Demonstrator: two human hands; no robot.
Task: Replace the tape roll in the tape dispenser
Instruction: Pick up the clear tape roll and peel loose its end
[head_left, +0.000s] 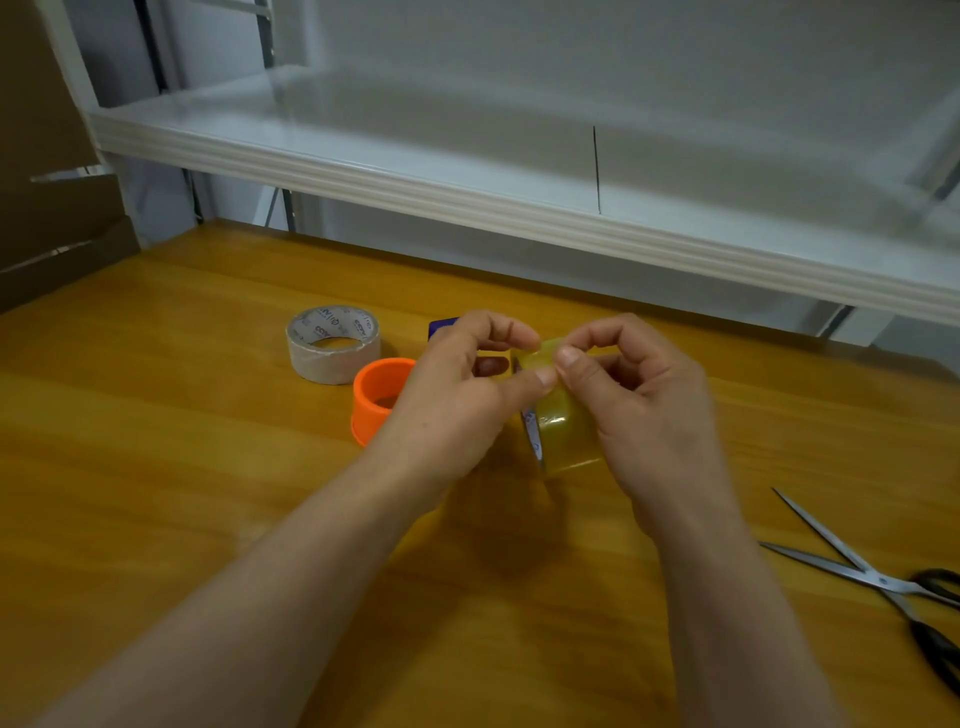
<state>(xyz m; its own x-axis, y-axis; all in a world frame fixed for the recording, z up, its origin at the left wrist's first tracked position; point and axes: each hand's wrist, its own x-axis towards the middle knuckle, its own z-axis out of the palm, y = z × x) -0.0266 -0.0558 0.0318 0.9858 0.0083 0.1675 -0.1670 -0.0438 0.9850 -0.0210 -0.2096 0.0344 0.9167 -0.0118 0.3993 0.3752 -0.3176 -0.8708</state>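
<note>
While the wooden table takes up the lower half of the view, with a white shelf over its far edge and brown cardboard at the left, both hands meet above its middle. The left hand grips a clear tape roll, held on edge off the table, its thumb pressed on the outer winding and its fingers curled over the top. The right hand steadies the roll's other side and pinches at the top of the winding with thumb and forefinger, probably hunting for the loose end.

Open scissors lie well apart at the right. A grey tape roll, thin on its core and likely the spent one, rests flat to the left, just beside an orange ring that looks like the dispenser's hub. A small blue piece peeks out behind the left hand; whether it is the dispenser I cannot tell.

By this reading the old roll is out. Freeing the end, fitting the new roll on the hub and reassembling are not yet done.
</note>
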